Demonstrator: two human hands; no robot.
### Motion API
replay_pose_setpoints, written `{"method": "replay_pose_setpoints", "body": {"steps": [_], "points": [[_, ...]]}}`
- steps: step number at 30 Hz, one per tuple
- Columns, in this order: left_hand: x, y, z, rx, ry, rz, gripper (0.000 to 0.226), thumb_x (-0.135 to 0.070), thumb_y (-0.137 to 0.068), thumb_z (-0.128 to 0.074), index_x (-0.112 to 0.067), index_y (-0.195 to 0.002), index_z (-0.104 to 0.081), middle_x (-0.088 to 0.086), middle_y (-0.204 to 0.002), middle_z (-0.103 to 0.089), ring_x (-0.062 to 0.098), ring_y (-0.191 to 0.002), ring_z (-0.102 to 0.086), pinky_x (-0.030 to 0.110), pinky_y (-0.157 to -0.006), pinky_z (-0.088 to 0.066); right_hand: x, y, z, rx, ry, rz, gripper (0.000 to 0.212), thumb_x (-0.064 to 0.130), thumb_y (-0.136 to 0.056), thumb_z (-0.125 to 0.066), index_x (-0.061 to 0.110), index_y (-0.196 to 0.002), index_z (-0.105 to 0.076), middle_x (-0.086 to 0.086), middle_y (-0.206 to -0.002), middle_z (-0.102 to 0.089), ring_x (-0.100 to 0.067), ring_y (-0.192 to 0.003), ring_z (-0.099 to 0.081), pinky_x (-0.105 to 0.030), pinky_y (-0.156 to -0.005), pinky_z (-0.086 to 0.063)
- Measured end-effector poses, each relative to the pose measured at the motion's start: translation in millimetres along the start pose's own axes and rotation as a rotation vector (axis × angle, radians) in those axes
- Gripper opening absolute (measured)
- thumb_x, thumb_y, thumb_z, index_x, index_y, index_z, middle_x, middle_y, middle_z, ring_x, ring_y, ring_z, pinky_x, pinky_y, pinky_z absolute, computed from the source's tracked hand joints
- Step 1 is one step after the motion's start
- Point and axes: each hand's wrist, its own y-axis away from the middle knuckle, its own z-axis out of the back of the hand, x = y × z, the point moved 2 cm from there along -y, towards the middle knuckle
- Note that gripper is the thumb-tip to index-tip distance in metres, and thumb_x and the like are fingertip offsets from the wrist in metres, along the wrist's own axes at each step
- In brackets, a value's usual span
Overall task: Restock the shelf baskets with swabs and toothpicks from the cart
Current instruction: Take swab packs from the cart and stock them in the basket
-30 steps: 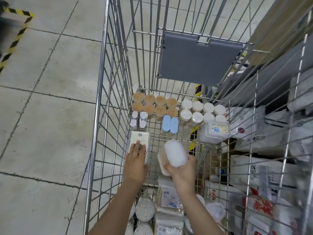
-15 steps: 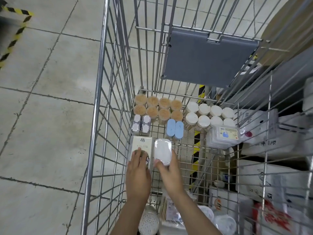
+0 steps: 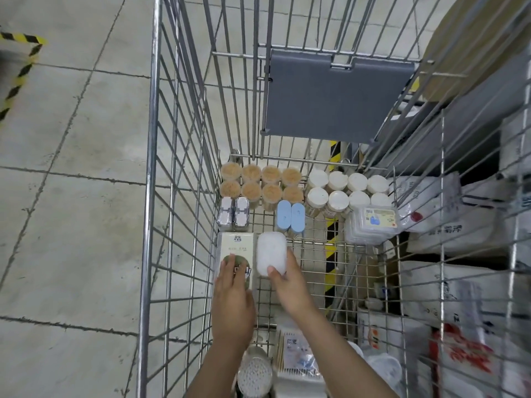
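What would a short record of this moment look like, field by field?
place: wire cart on a tiled floor
left hand: fingers resting flat on a cream box
right hand: grip on a white oval case, thumb on its near end
far row: eight toothpick jars, eight white-lidded jars
middle: two silver packs, two blue cases, a clear labelled tub
near edge: swab packs

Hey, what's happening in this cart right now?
A person is reaching into a wire shopping cart stocked with small containers. The left hand rests on a cream rectangular box lying on the cart floor, while the right hand holds a white oval plastic case beside it. Beyond them stand tan toothpick jars and white-lidded jars.
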Motion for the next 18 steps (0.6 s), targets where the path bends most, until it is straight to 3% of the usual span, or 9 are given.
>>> {"method": "replay_pose_setpoints", "body": {"steps": [2,4,7,10,12,15,18], "points": [[-1,-1,2,0.008,-0.005,-0.003,0.064,0.01,-0.081,-0.054,-0.009,-0.141,-0.042,0.008,-0.154,-0.026,0.022,-0.144,-0.019,0.043,-0.111,-0.033,1,2,3,0.037,-0.042,-0.041,0.059,0.024,-0.095,-0.054,0.02,-0.147,-0.027,-0.002,-0.14,-0.044,-0.021,-0.127,-0.045,-0.037,-0.105,-0.039],[0,-2,3,0.015,0.015,-0.003,0.061,0.013,-0.079,-0.051,-0.009,-0.136,-0.047,0.007,-0.15,-0.032,0.025,-0.138,-0.031,0.042,-0.108,-0.038,-1,11,9,0.038,-0.07,-0.143,0.062,0.028,-0.098,-0.05,0.016,-0.15,-0.02,-0.004,-0.148,-0.036,-0.022,-0.135,-0.037,-0.035,-0.11,-0.032],[-4,2,13,0.031,0.058,0.019,0.052,0.011,-0.079,-0.05,-0.008,-0.128,-0.053,0.005,-0.138,-0.044,0.025,-0.123,-0.046,0.039,-0.101,-0.045,-7,38,26,-0.03,-0.075,-0.224,0.056,0.03,-0.099,-0.048,0.016,-0.148,-0.027,-0.002,-0.151,-0.032,-0.021,-0.14,-0.031,-0.034,-0.113,-0.027],[-16,15,33,0.1,0.038,0.083,0.044,0.0,-0.086,-0.054,-0.009,-0.129,-0.05,0.006,-0.126,-0.051,0.023,-0.115,-0.049,0.033,-0.094,-0.044,-6,80,49,-0.081,-0.067,-0.217,0.038,0.016,-0.099,-0.049,0.01,-0.136,-0.046,-0.004,-0.138,-0.049,-0.022,-0.13,-0.045,-0.024,-0.098,-0.033],[-27,26,46,0.172,0.001,0.067,0.043,-0.008,-0.089,-0.056,-0.011,-0.131,-0.048,0.006,-0.131,-0.05,0.024,-0.117,-0.049,0.033,-0.094,-0.043,-1,110,65,-0.116,-0.005,-0.179,0.028,0.013,-0.098,-0.049,0.012,-0.126,-0.054,-0.003,-0.127,-0.057,-0.02,-0.119,-0.053,-0.025,-0.096,-0.04],[-48,46,69,0.33,-0.075,-0.003,0.045,-0.015,-0.093,-0.053,-0.014,-0.136,-0.045,0.007,-0.136,-0.051,0.024,-0.119,-0.052,0.03,-0.092,-0.043,10,155,86,-0.16,0.063,-0.138,0.023,0.015,-0.099,-0.048,0.022,-0.119,-0.057,0.007,-0.115,-0.06,-0.017,-0.107,-0.06,-0.027,-0.088,-0.047],[-70,71,95,0.426,-0.16,-0.116,0.036,-0.018,-0.094,-0.049,-0.015,-0.13,-0.049,0.005,-0.124,-0.058,0.021,-0.108,-0.057,0.028,-0.085,-0.046,20,199,104,-0.201,0.214,-0.074,0.023,0.017,-0.099,-0.047,0.022,-0.119,-0.058,0.004,-0.116,-0.061,-0.014,-0.107,-0.057,-0.026,-0.085,-0.044]]}}
